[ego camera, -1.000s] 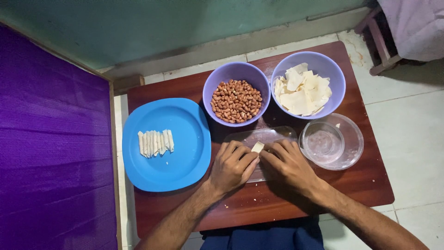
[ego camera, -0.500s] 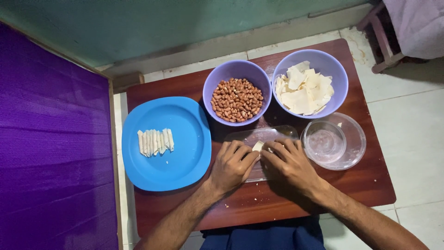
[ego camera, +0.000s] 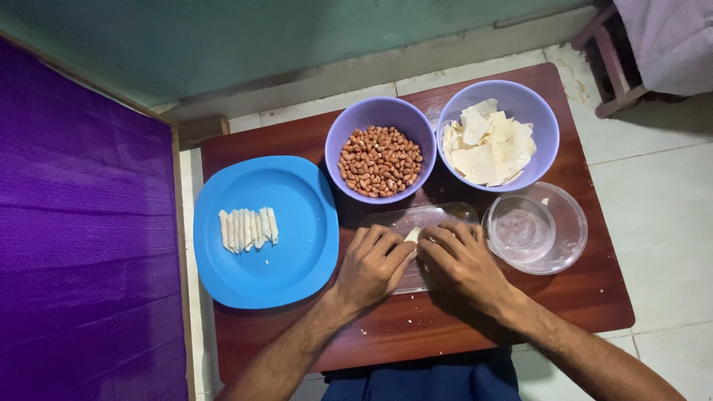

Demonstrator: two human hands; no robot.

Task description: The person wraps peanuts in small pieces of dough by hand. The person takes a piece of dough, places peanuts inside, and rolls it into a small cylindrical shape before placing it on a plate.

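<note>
I see a low table filling the middle of the frame, with a plate at its left holding a row of small rolls. At the upper centre sits a bowl of peanuts, and to its right a bowl of wrapper sheets. Below them lies a clear tray under my left hand and right hand, which meet on a small roll, with a glass bowl at right.

small pale wrapper piece, pinched between fingertips

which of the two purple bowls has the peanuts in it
The left purple bowl, beside the blue plate; the right purple bowl holds pale flat wrapper pieces instead.
</note>
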